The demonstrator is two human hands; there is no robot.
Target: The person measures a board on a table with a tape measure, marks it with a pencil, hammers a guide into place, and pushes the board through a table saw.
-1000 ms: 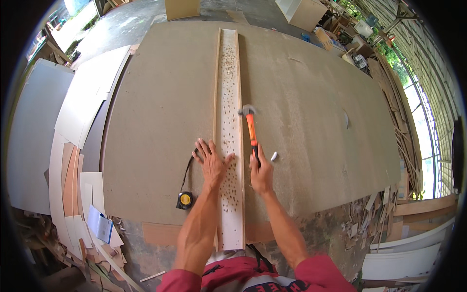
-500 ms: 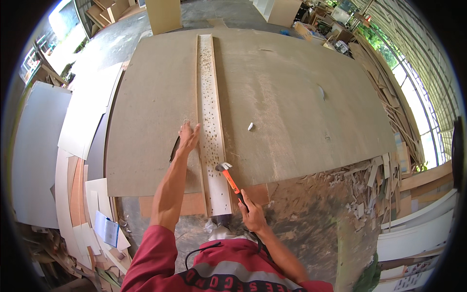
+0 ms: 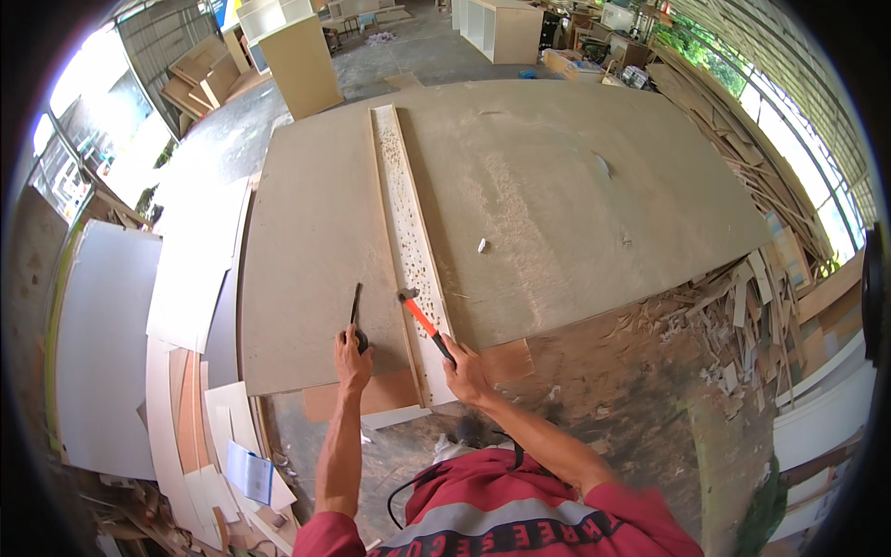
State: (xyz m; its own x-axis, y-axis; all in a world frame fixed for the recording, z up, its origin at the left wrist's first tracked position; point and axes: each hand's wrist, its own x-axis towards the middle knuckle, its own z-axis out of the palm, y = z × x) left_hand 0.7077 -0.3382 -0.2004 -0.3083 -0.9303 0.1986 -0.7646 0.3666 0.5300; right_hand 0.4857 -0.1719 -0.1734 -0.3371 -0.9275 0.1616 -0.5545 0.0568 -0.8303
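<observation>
Right hand (image 3: pixel 464 371) is closed around the orange handle of a hammer (image 3: pixel 422 320), its head resting on the long white strip (image 3: pixel 408 232) lying along the board (image 3: pixel 557 186). Left hand (image 3: pixel 353 360) is curled over a tape measure (image 3: pixel 358 336) on the board, just left of the strip.

An orange-handled hammer (image 3: pixel 422 318) with a dark grip; a pale strip (image 3: pixel 408 237) speckled brown; a tan, dusty bench (image 3: pixel 557 186); a red sleeve (image 3: pixel 640 520); a black tape measure (image 3: pixel 358 336).

Matt, dusty fibreboard sheet (image 3: pixel 557 204); pale speckled wood strip (image 3: pixel 408 232); hammer (image 3: pixel 425 322) with dull metal head, glossy orange handle
</observation>
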